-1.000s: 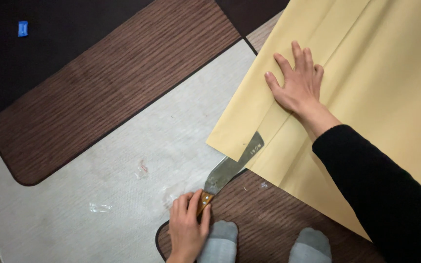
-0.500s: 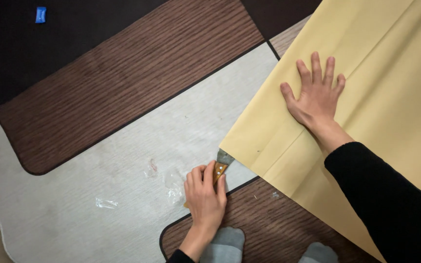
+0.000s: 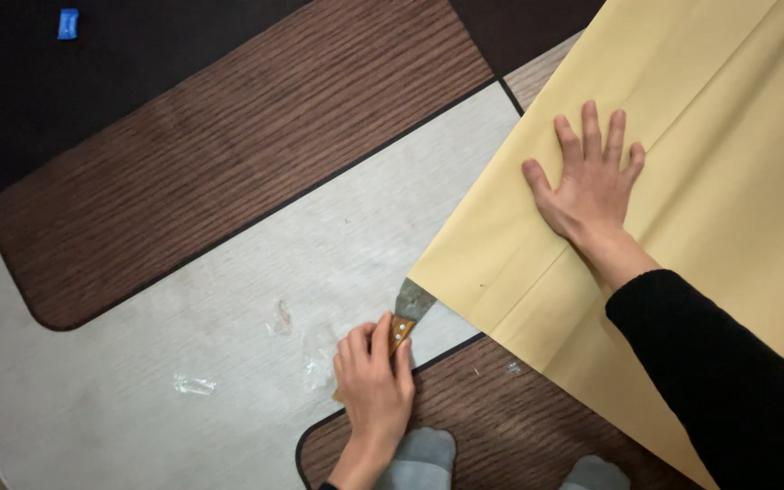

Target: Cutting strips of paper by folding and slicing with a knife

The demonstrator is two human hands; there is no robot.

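A large tan paper sheet [image 3: 710,181] is spread over the floor, with folds or layered edges running diagonally across it. A metal scraper blade [image 3: 413,299] is slid under the sheet's near corner, so only a short grey part shows next to the wooden handle [image 3: 398,332]; the rest is hidden under the paper. The handle is gripped by the left hand [image 3: 372,377], fingers curled shut around it, low to the floor, apparently so the blade stays flat against the surface. The right hand [image 3: 592,186] is laid flat on the sheet with fingers spread wide, nothing grasped, the palm pressing down; the sheet is likely pinned this way so it does not shift while the blade is worked under it. The right arm is covered by a black sleeve [image 3: 728,372].

Beneath everything, a floor of pale grey panel [image 3: 229,299] and dark wood-grain panels [image 3: 229,154] is seen. Scraps of clear film [image 3: 194,384] lie on the grey part near the left hand. Grey socked feet [image 3: 424,458] are at the bottom edge. A small blue object [image 3: 67,24] lies well apart at top left.
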